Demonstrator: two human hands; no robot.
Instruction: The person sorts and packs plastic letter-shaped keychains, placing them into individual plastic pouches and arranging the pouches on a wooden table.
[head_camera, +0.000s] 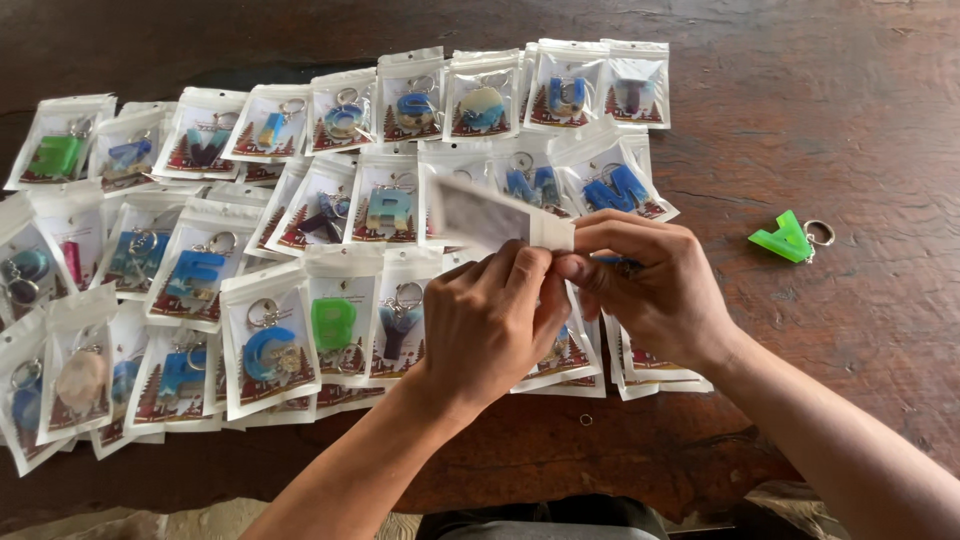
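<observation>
Both hands meet in the middle of the frame, over a dark wooden table (820, 120). The left hand (490, 325) and the right hand (645, 280) each pinch the same small white bag (495, 218). Their fingers are closed tight on its right end, and the fingertips of the two hands touch each other. The bag is lifted off the table and sticks out to the upper left of the hands. It looks blurry, so I cannot tell what is inside.

Under the hands and all across the left side of the frame lie rows of little bags with letter keychains (270, 345), many of them overlapping. The letters are blue, green, purple and other colours. On the right side, well apart from the rows, a bright green letter keychain (785, 238) lies bare on the wood.
</observation>
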